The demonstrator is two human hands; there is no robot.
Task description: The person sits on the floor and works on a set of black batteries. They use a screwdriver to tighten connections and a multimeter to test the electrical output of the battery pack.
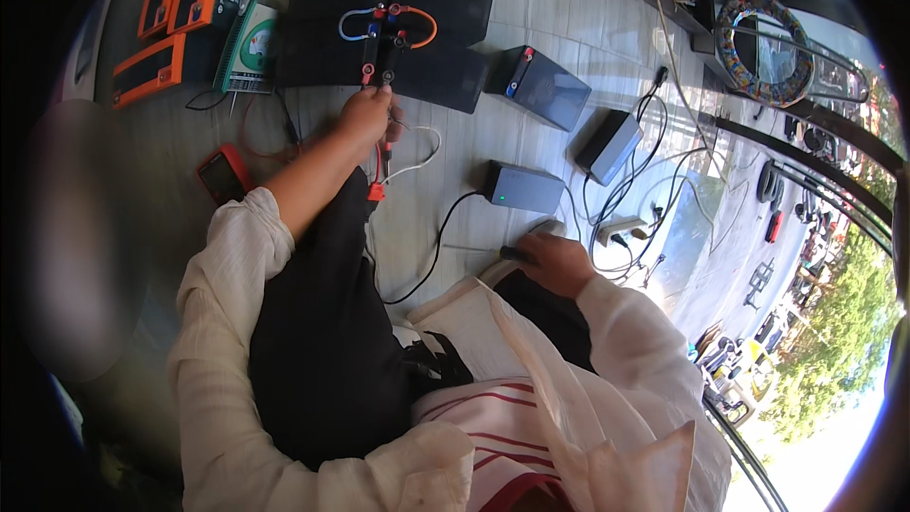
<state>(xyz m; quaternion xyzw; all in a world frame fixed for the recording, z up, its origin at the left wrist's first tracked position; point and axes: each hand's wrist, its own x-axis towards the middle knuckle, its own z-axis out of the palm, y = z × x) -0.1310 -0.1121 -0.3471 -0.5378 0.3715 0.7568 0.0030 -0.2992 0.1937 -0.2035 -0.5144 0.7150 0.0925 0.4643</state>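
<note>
Several black batteries (332, 0) stand side by side on the floor, joined by an orange jumper wire (434, 27) and a blue one (343, 23). My left hand (368, 118) is closed at their near terminals, fingertips at the posts. It pinches wire leads (387, 159); their tips are hidden by my fingers. Below, a red connector (376, 192) hangs beside my trouser leg, and a white wire (436, 147) loops to the right. My right hand (559, 261) rests by my knee, fingers curled around a dark handle (515, 254) whose other end I cannot see.
A charger (526, 188) shows a green light; another black adapter (609, 145) and a power strip (626, 228) lie among cables. A single battery (542, 85) stands right. On the left are orange-black boxes (152, 71), a green-white box (251, 47) and a red meter (223, 175).
</note>
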